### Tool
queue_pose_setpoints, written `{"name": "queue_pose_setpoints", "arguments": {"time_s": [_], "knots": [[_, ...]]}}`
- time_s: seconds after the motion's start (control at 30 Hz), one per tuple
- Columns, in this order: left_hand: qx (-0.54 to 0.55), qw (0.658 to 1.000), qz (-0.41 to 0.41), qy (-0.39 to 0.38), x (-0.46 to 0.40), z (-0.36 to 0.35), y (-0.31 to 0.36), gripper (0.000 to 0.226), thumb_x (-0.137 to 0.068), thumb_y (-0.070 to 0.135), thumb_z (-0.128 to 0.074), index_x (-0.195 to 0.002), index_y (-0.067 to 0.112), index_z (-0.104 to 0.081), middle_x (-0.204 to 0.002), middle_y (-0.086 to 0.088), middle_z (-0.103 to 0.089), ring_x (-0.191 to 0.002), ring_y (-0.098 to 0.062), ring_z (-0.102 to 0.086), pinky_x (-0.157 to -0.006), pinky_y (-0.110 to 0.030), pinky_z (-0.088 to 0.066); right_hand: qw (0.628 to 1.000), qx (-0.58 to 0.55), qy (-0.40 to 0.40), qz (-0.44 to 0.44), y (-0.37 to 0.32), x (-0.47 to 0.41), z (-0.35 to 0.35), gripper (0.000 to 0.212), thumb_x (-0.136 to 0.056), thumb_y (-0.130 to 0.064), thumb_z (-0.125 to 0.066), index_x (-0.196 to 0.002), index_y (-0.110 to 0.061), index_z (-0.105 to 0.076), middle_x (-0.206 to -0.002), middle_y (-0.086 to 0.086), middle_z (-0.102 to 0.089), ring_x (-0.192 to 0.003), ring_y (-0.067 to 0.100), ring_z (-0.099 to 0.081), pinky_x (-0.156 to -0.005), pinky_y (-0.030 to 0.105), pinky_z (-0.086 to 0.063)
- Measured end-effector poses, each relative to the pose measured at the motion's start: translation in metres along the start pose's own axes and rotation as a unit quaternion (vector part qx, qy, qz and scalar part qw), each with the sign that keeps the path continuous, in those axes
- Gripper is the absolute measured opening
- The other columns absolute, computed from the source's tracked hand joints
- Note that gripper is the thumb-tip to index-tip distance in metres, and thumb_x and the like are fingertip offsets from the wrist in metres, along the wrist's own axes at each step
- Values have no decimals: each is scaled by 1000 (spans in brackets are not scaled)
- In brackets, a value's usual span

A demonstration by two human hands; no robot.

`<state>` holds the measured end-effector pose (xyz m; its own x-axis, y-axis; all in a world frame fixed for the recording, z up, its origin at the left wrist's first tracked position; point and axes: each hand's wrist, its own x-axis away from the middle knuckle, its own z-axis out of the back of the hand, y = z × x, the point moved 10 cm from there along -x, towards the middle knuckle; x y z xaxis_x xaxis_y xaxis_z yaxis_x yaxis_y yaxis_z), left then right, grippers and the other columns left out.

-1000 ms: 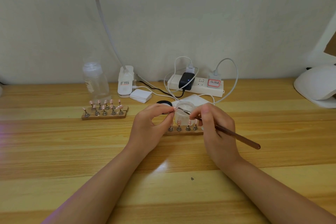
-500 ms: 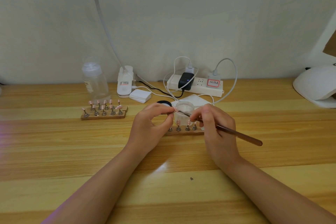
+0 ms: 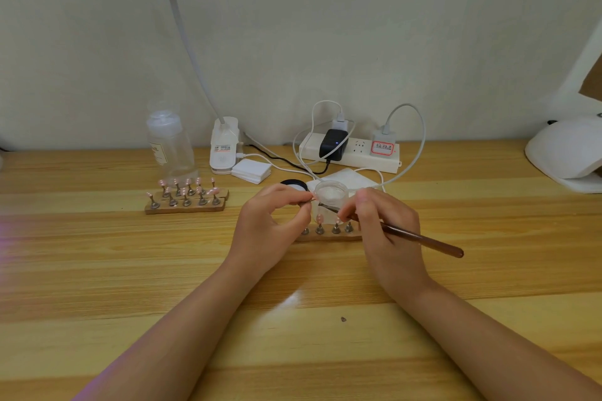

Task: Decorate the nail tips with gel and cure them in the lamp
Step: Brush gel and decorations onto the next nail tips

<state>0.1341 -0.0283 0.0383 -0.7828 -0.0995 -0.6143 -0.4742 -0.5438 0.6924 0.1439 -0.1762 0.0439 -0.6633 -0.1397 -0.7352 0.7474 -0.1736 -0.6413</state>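
A tiny pink nail tip (image 3: 312, 197) is pinched up in the air, over the middle of the desk (image 3: 97, 270). A thin brown brush (image 3: 420, 239) points its tip at it. A small clear jar (image 3: 331, 197) sits open just behind. More pink tips stand on a wood holder (image 3: 329, 234) below. A white lamp (image 3: 566, 156) sits at the desk's right edge.
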Motion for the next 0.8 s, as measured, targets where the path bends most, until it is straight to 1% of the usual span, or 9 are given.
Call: {"name": "queue_pose_setpoints", "arguments": {"time_s": [0.1, 0.17, 0.2, 0.27, 0.33, 0.5, 0.63, 0.73, 0.8], "knots": [[1, 1000, 0, 2, 0, 0, 0, 27, -76, -4, -67, -94, 16, -68, -84, 5, -64, -82, -6, -61, -77, -9, -45, 1000, -12, 16, 10, -1, 0, 4, 43, -92, -25, -35, -65, -6, -62, -59, 3, -58, -58, 6, -52, -55, 22, -42], [6, 1000, -1, 8, 0, 0, -1, 29, -75, -5, -67, -93, 18, -67, -83, 9, -63, -80, -7, -60, -76, -8, -44, 1000, -10, 15, 17, -3, 0, 3, 41, -92, -24, -34, -67, -7, -61, -59, 2, -56, -59, 6, -50, -55, 21, -40], [8, 1000, -2, 10, 0, 1, -1, 29, -75, -5, -67, -92, 19, -67, -83, 10, -63, -82, -7, -60, -75, -8, -44, 1000, -7, 10, 17, -3, 0, 2, 39, -92, -24, -34, -68, -9, -61, -60, -2, -55, -60, 6, -50, -56, 21, -40], [10, 1000, -4, 12, 0, 1, -1, 29, -74, -6, -68, -91, 19, -67, -82, 10, -63, -84, -7, -59, -75, -8, -44, 1000, 0, -3, 12, -2, -1, -2, 36, -92, -26, -35, -70, -14, -60, -60, -13, -51, -61, 3, -50, -58, 16, -38], [9, 1000, -9, 11, 1, 0, 0, 30, -74, -6, -68, -90, 20, -67, -82, 11, -63, -83, -7, -59, -76, -9, -44, 1000, 4, -12, 5, -1, -1, -4, 34, -92, -27, -35, -72, -16, -60, -60, -15, -50, -62, 1, -50, -59, 13, -36], [4, 1000, -11, 11, 0, 1, -1, 29, -74, -6, -68, -90, 19, -67, -83, 13, -62, -83, -3, -58, -76, -7, -43, 1000, 6, -19, 3, 0, 0, -5, 37, -92, -27, -35, -72, -13, -62, -64, -6, -56, -65, 6, -53, -60, 16, -40], [5, 1000, -9, 10, 0, 1, -1, 29, -75, -6, -67, -89, 20, -67, -83, 15, -62, -82, 6, -57, -75, -5, -41, 1000, -5, 9, 7, 1, 0, 1, 43, -93, -28, -34, -66, -10, -62, -60, -1, -58, -60, 5, -53, -57, 19, -40], [9, 1000, -8, 9, 0, 1, -1, 30, -75, -5, -67, -89, 21, -66, -83, 16, -61, -82, 7, -57, -74, -4, -41, 1000, -9, 28, 2, 4, 1, 5, 47, -93, -28, -33, -64, -6, -63, -59, 3, -59, -59, 6, -53, -55, 22, -41], [8, 1000, -9, 9, 0, 1, -1, 30, -76, -5, -67, -90, 21, -66, -83, 15, -61, -82, 6, -57, -75, -5, -41, 1000, -7, 28, 10, 1, 1, 5, 43, -93, -26, -33, -67, -8, -62, -60, 6, -60, -60, 11, -54, -54, 25, -42]]}}
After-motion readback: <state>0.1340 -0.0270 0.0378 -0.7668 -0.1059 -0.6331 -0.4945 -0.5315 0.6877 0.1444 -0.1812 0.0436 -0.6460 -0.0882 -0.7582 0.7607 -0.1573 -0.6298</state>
